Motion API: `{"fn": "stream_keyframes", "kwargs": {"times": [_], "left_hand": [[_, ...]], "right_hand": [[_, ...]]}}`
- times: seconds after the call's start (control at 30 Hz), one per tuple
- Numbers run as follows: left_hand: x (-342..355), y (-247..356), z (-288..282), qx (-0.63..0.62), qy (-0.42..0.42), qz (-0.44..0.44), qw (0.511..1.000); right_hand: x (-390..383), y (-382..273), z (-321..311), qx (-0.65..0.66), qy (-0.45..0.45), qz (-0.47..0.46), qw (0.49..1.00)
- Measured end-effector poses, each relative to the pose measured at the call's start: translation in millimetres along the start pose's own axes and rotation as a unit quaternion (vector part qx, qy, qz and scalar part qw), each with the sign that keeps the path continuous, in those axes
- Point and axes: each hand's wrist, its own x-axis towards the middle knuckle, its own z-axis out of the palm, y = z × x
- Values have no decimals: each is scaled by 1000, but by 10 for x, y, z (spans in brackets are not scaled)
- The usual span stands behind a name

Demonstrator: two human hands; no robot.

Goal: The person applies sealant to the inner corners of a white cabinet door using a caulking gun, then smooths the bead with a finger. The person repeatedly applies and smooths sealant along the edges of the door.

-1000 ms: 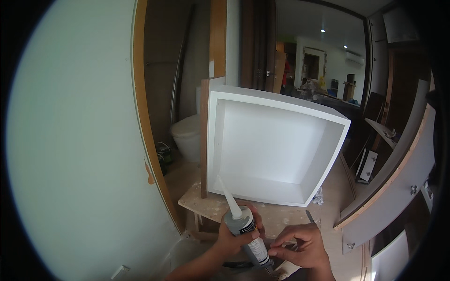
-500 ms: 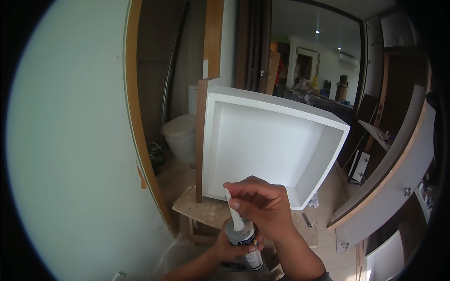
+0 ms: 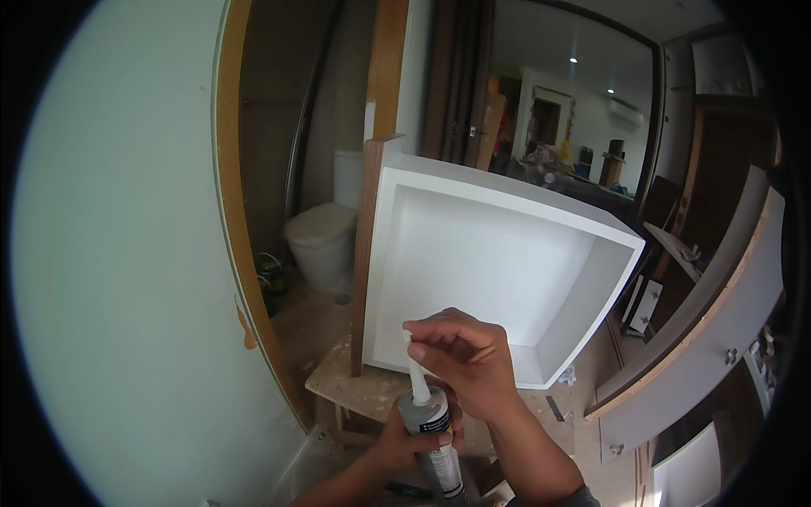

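My left hand is wrapped round a grey sealant cartridge, held upright at the lower middle. My right hand is closed in a pinch at the tip of the cartridge's white nozzle; whether anything small is between the fingertips is unclear. Just beyond, a white open box cabinet stands on its side on a stained wooden stand, with a brown board upright along its left side.
A pale wall fills the left, beside a doorway with a toilet. Loose panels with hinges lean on the right. A small metal strip lies right of my hands. A room with piled clutter shows behind the cabinet.
My right hand has risen from beside the cartridge's body to the nozzle tip. My left hand still holds the cartridge. The view has shifted slightly.
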Motion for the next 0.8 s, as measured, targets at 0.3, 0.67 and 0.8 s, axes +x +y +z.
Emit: {"fn": "stream_keyframes", "kwargs": {"times": [0.3, 0.67, 0.8], "left_hand": [[129, 250, -473, 49, 164, 100, 980], [172, 271, -731, 227, 331, 154, 903], [176, 261, -767, 228, 346, 156, 897]], "right_hand": [[771, 574, -300, -143, 62, -15, 988], [1553, 1192, -270, -509, 81, -188, 836], [1612, 1210, -266, -561, 76, -196, 801]]}}
